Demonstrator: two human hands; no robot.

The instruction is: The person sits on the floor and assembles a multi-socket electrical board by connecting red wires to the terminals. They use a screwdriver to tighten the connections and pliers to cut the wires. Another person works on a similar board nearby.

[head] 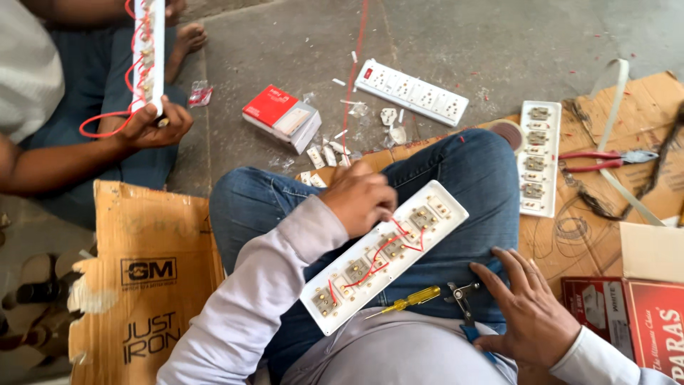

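My right hand (531, 310) lies flat on my lap with the fingers spread, clamped on nothing, its fingertips just beside a small pair of blue-handled metal cutters (464, 303) and a yellow-handled screwdriver (407, 301) lying to its left. My left hand (362, 198) is curled over the upper edge of the long white plastic switchboard panel (385, 255), fingers bent down onto its back among the red wires (381, 253); whether it pinches a wire I cannot tell. The panel rests slantwise across my jeans-clad thighs, back side up, brass-fitted sockets showing in a row. Right of my right hand, red cartons (630, 317) crowd the edge. Beyond my knee lie a second open panel (536, 158) and red-handled pliers (605, 160) on brown cardboard (570, 235). Farther out on the grey floor sit a finished white socket strip (412, 91) and a red box (281, 116). Far left, another person's hand (153, 122) holds a wired panel (148, 53).
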